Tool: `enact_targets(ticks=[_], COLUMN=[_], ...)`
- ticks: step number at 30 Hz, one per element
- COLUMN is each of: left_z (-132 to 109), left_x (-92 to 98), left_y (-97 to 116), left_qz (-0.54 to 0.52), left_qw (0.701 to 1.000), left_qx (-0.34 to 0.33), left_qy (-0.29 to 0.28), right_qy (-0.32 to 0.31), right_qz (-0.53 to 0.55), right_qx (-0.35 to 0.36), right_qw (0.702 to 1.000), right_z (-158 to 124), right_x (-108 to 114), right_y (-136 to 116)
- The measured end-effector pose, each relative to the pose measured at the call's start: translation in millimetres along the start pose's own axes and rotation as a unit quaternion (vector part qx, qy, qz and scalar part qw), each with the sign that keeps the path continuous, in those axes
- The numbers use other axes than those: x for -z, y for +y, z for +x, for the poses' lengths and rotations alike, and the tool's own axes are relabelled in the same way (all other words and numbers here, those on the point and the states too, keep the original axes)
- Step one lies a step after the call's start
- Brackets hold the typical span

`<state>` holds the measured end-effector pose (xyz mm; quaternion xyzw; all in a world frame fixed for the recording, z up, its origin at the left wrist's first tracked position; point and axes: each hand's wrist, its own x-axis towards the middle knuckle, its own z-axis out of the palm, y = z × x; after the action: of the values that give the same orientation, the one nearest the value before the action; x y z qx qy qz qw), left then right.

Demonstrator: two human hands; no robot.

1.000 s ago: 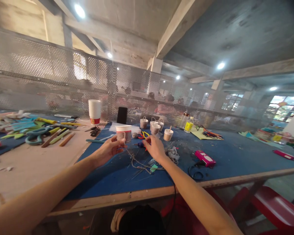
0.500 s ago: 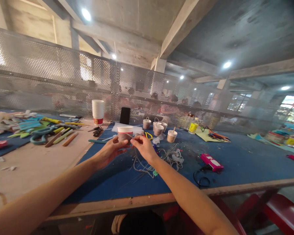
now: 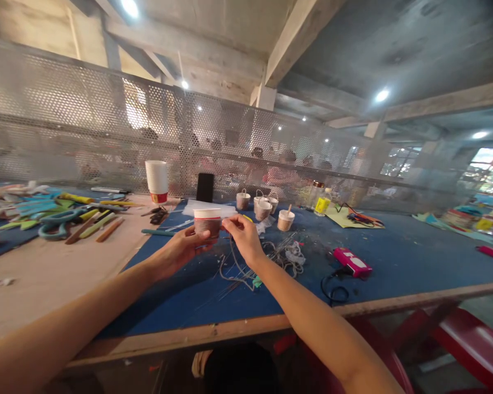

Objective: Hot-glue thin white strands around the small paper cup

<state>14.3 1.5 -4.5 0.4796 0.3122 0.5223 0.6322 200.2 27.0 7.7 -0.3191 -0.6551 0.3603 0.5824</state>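
Note:
A white paper cup (image 3: pixel 207 213) with a red line near its rim is in my left hand (image 3: pixel 181 249), the fingers around its lower side. Grey-brown cord is wound around the cup's lower part. Just right of the cup, my right hand (image 3: pixel 244 238) pinches the grey cord (image 3: pixel 232 253) between thumb and fingertips. Its slack runs down to the blue table surface, beside a loose tangle of cord (image 3: pixel 293 257). Behind my hands stand several small cord-wrapped cups (image 3: pixel 263 210), some with looped handles.
On the left lie blue-handled scissors (image 3: pixel 51 230) and several craft tools (image 3: pixel 109 230). A cup stack (image 3: pixel 156 180) and a phone (image 3: pixel 205 187) stand near the perforated screen (image 3: pixel 213 131). A pink device (image 3: pixel 352 262) with a black cable and a yellow-labelled bottle (image 3: pixel 322 203) are to the right.
My right hand has drawn slightly away from the cup to the right, still pinching the cord. The left hand keeps its hold on the cup. The camera view has shifted a little.

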Motion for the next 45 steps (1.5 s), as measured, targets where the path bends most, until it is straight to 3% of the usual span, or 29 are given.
enact_targets(ticks=[37, 45], left_z=[0.6, -7.4], left_x=[2.3, -7.5], left_y=[-2.2, 5.0], left_qz=[0.032, 0.039], left_qw=[0.999, 0.999], left_qx=[-0.017, -0.01], left_qy=[-0.031, -0.03], right_qy=[0.015, 0.017], right_qz=[0.0, 0.001], right_qx=[-0.019, -0.04], right_qw=[1.0, 0.999], right_z=[2.9, 2.7], right_x=[4.4, 3.6], right_y=[3.1, 0.9])
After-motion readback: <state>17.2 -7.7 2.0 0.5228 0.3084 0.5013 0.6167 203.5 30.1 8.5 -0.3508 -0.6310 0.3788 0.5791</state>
